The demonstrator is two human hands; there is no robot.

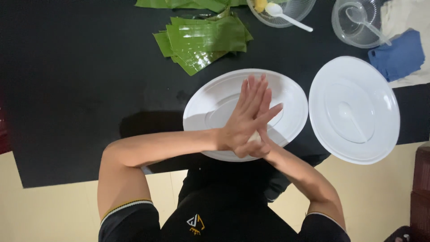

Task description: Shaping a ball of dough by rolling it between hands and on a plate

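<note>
My left hand (247, 117) and my right hand (265, 140) are pressed palm to palm above a white oval plate (291, 92). The left hand lies on top with its fingers stretched out and pointing away from me. The right hand is underneath, mostly hidden. A small pale lump (255, 136) shows between the palms. The plate under the hands looks bare where I can see it.
A second white oval plate (376, 94) with a clear spoon (351, 118) lies to the right. Cut banana leaf pieces (201, 40) are stacked behind, on the black table (80, 89). At the far edge are a clear bowl with a white spoon (286, 17), another clear bowl (358, 24) and a blue cloth (397, 56).
</note>
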